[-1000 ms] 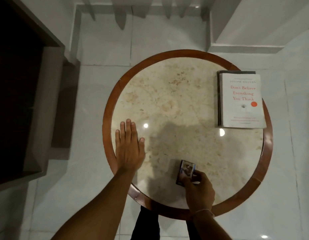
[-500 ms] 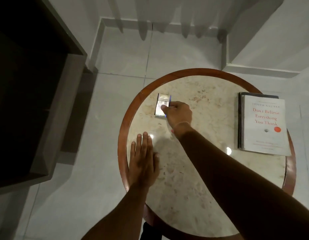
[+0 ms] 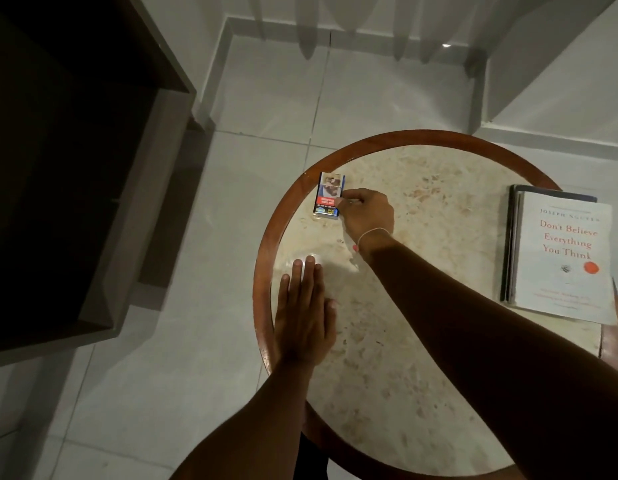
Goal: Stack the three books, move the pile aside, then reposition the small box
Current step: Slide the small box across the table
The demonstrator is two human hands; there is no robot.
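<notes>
Head view: your right hand (image 3: 366, 216) has carried the small box (image 3: 329, 197) from the near edge across to the table's (image 3: 439, 140) far left rim, fingertips pinching its side. Your left hand (image 3: 305, 317) stays flat, released. The book pile (image 3: 564, 254) sits aside, right; only letting go remains.

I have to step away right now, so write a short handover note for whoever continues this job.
Right hand: fingertips on the right edge of the small box, which lies flat near the table's far-left rim; grip unclear.
Left hand: flat and open on the table, holding nothing.
Book pile: stacked at the table's right edge.
Done: stacking, pile moved aside.
Left: let go of the box, if this spot suits.
</notes>
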